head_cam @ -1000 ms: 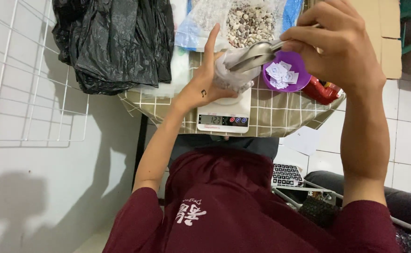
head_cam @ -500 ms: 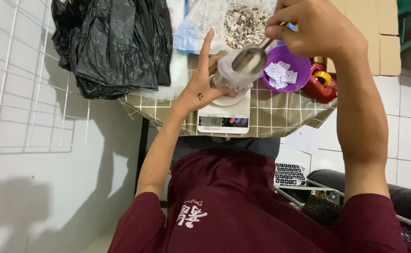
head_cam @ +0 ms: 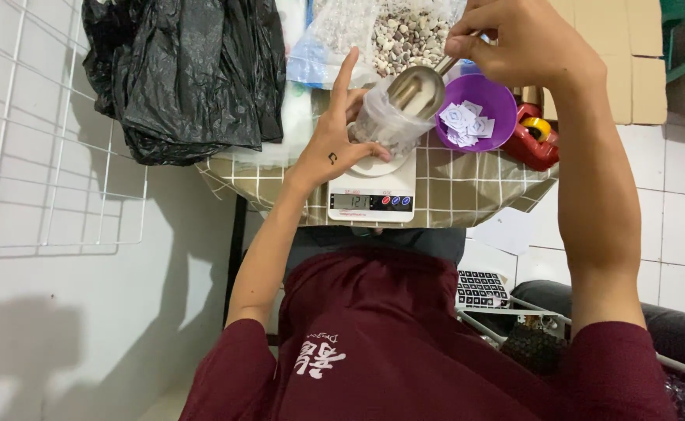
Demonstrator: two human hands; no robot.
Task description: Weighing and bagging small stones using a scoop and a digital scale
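Left hand [head_cam: 335, 152] steadies a small clear bag [head_cam: 385, 125] on the scale [head_cam: 371, 199], fingers loosely round it, while right hand [head_cam: 514, 43] pinches a metal scoop [head_cam: 417, 90] tipped into it; bag looks partly filled

1. A kitchen scale [head_cam: 371, 196] sits on the near edge of the table [head_cam: 467, 187].
2. A small bag [head_cam: 389, 121] rests on the scale.
3. A bowl of paper bits [head_cam: 477, 113] is right of the small bag.
4. A pebble bag [head_cam: 389, 35] lies farther back.
5. A trash bag [head_cam: 190, 74] lies at the far left.
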